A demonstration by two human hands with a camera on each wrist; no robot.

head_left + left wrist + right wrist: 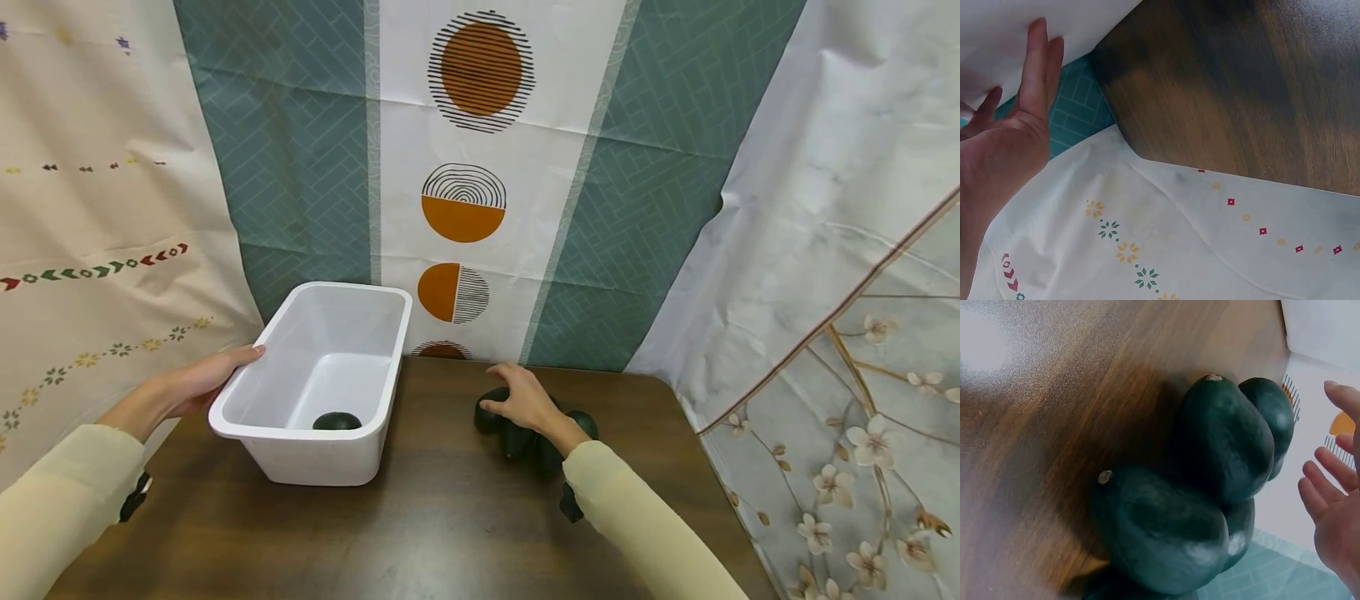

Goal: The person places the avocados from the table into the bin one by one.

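Note:
A white plastic tub [309,454] stands on the left of the table, with one dark green avocado [337,421] inside at its near end. My left hand [213,375] touches its left rim. In the left wrist view the fingers [1036,69] stretch fairly straight along the outer wall. Reaching over the pile at right, my right hand [528,402] has spread, slightly bent fingers and nothing in them. Several dark green avocados [1225,437] lie close together below it, partly hidden by the hand and forearm in the head view. In the right wrist view a gap separates the fingers from them.
The brown wooden table [450,517] ends at the back against a patterned cloth [465,275]. A cream cloth [97,250] hangs along the left side, and a floral cloth [847,467] borders the right.

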